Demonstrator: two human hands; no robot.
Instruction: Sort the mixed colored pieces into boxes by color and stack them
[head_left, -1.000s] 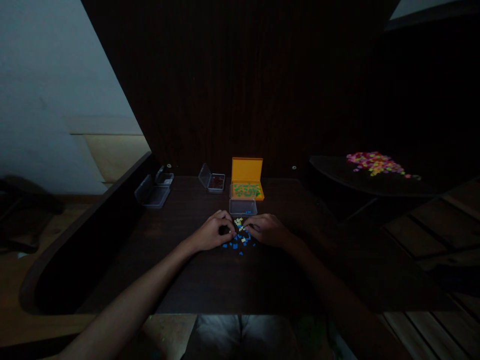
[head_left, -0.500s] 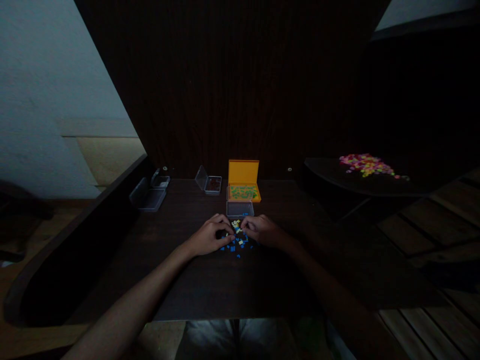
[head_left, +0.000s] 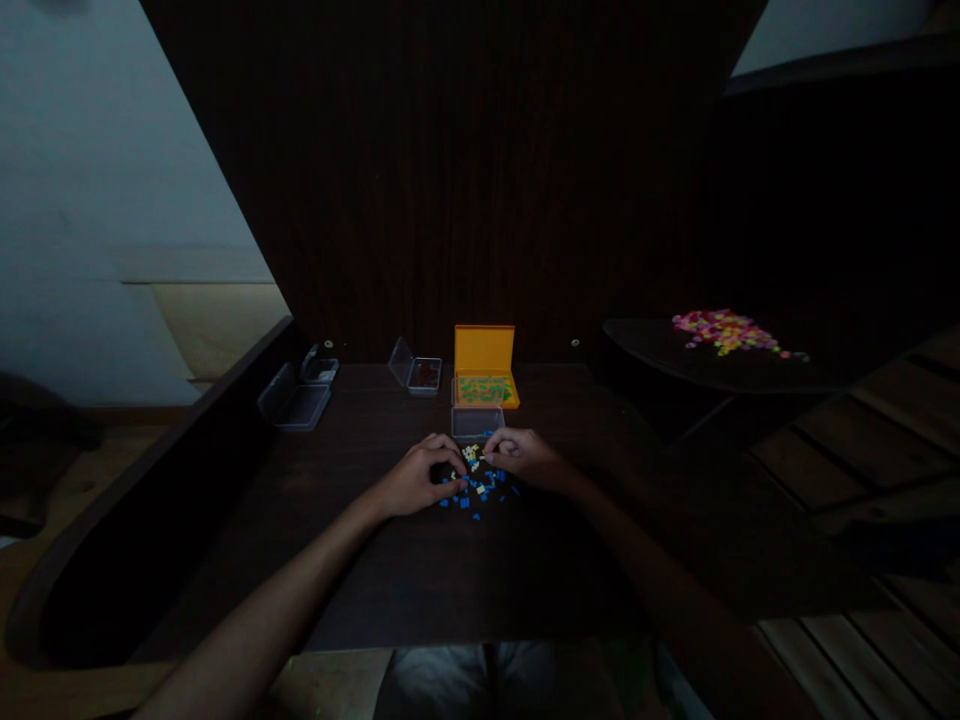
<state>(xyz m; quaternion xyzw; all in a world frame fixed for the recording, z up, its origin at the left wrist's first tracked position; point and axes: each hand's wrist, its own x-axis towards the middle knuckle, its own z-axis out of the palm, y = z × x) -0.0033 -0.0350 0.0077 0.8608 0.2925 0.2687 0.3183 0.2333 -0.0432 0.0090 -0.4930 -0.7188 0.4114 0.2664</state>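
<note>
A small heap of tiny blue and yellow pieces (head_left: 478,484) lies on the dark table (head_left: 420,570) in front of me. My left hand (head_left: 416,475) rests at the heap's left side with its fingers curled down onto the pieces. On the right side, my right hand (head_left: 525,456) has its fingertips pinched together over the yellow pieces; what they hold is too small to make out. Just behind the heap stands a clear plastic box (head_left: 477,422), open.
An orange box (head_left: 484,375) with green pieces stands open behind the clear one. Further clear boxes sit at the back: one with dark contents (head_left: 420,372), two at the left (head_left: 296,400). A pile of pink and yellow pieces (head_left: 720,330) lies on a dark side surface at right.
My right hand has drawn slightly up and toward the clear box, its fingers pinching closer. The view has shifted a little; the left hand stays at the heap.
</note>
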